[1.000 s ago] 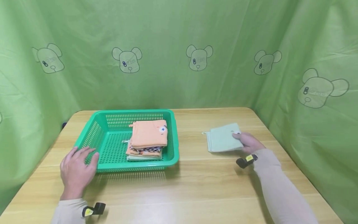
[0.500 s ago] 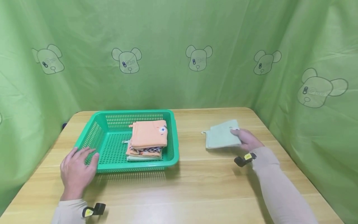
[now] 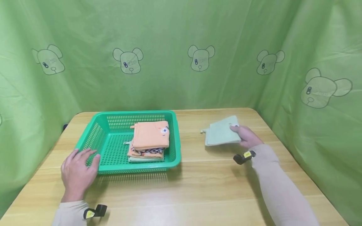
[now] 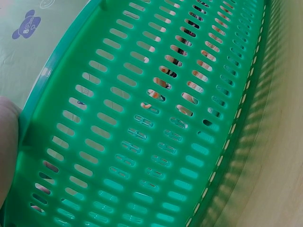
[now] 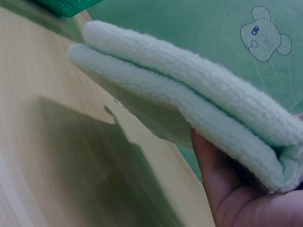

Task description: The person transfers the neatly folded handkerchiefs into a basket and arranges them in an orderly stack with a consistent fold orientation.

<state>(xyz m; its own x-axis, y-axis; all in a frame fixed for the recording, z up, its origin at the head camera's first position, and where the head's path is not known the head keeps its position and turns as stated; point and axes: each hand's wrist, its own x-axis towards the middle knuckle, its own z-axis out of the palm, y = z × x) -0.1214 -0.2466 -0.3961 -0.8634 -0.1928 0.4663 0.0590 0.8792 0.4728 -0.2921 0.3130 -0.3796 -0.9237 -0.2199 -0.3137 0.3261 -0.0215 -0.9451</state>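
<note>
My right hand holds a folded pale green towel by its right edge, thumb on top and fingers beneath. The towel is raised over the table, its shadow below it; a small hanging loop sticks out at its left corner. In the right wrist view the thick folded edge of the towel shows. My left hand grips the near left corner of the green plastic basket, digits over the rim. Skin shows through slots of the basket wall in the left wrist view.
Inside the basket's right side lies a stack of folded towels, an orange towel on top, with patterned and pale green ones beneath. The wooden table is bordered behind and at the sides by a green curtain with bear-head prints.
My right hand has lifted the pale green towel and moved it slightly left and away from me. My left hand, the basket and the stack have stayed put.
</note>
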